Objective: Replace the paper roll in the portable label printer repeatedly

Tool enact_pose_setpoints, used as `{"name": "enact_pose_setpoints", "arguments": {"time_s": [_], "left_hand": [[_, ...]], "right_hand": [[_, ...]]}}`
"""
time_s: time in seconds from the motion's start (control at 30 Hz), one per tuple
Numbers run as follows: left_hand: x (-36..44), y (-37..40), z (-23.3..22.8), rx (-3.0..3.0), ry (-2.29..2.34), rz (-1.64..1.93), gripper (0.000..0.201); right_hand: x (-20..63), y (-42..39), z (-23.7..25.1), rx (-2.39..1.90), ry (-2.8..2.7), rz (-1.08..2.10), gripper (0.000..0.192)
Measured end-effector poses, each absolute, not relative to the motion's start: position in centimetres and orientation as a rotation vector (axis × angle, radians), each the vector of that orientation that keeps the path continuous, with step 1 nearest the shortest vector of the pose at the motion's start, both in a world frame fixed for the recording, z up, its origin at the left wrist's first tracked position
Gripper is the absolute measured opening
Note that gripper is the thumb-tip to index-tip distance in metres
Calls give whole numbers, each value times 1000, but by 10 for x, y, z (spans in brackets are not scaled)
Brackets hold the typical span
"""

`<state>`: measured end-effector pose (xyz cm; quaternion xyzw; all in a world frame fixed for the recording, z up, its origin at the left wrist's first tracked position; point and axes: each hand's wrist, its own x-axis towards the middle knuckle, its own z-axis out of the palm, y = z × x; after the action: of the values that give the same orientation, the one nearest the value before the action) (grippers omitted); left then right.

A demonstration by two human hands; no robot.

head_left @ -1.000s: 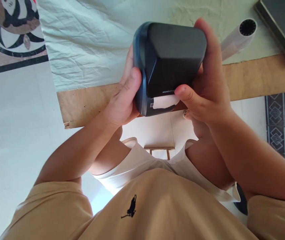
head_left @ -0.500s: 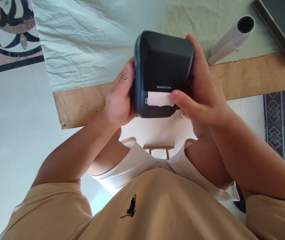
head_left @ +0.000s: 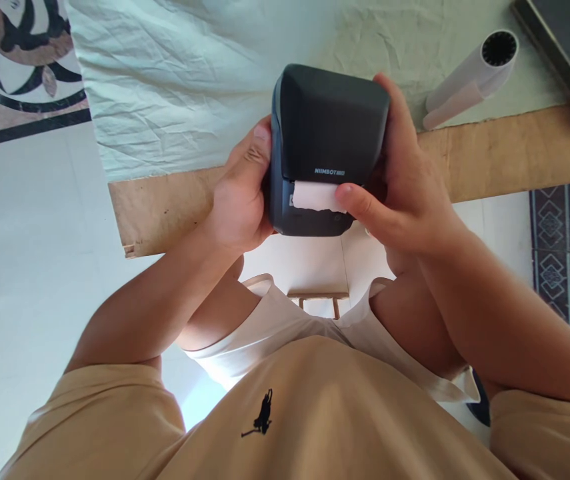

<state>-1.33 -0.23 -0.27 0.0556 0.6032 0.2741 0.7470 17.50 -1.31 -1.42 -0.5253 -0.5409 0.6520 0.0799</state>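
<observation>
Between both hands | label printer [head_left: 332,127] | right thumb on paper strip [head_left: 315,196]

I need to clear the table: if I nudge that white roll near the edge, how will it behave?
The roll lies on its side on the cloth, so it would probably roll if pushed across its length. It looks like wound paper on a hollow dark core, so likely light. The creased cloth may slow it a little, but the table edge is close.

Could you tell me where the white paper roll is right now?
The white paper roll lies at upper right on the pale cloth, right of the black printer.
</observation>
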Motion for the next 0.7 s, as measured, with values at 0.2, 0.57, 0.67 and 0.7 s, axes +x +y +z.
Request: {"name": "enact_pose_setpoints", "arguments": {"time_s": [0.2, 0.57, 0.67, 0.7], "left_hand": [[-2, 8, 8, -2, 1220, 558, 47], [-2, 0, 6, 210, 1173, 553, 33], [-2, -1, 7, 244, 1183, 545, 27], [-3, -1, 7, 272, 1170, 523, 26]], "right_hand": [[176, -9, -4, -1755, -1565, 1634, 88], [167, 6, 14, -1797, -1433, 1094, 15], [164, 2, 12, -1743, -1523, 1197, 11], [164, 2, 13, -1795, -1620, 1239, 10]]}}
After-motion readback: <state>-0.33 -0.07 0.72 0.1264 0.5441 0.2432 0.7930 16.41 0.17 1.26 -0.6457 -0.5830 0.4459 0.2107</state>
